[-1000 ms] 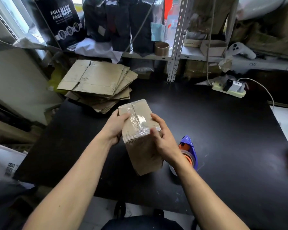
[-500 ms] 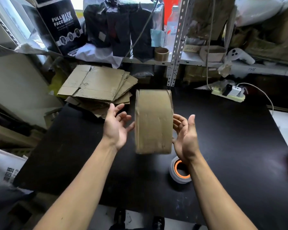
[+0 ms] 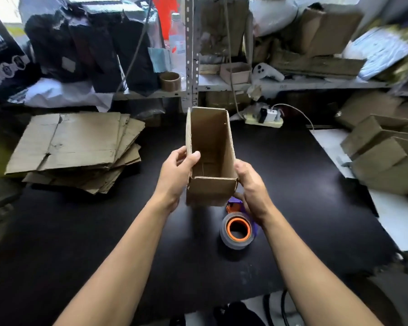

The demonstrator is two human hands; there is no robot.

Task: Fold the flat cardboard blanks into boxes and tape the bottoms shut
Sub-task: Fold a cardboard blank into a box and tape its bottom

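I hold a small brown cardboard box above the black table, its open mouth facing me so its inside shows. My left hand grips the box's left wall, thumb hooked over the edge. My right hand holds the right wall from outside. A tape dispenser with an orange core lies on the table just below my right hand. A stack of flat cardboard blanks lies at the table's far left.
Several folded boxes are piled at the right edge on a white surface. A power strip with a cable lies at the back of the table. Cluttered metal shelves with bags, a tape roll and cartons stand behind.
The box was flipped from taped bottom up, tossed free between my open hands, and is now caught with its open mouth toward me. My view shifted to the right.
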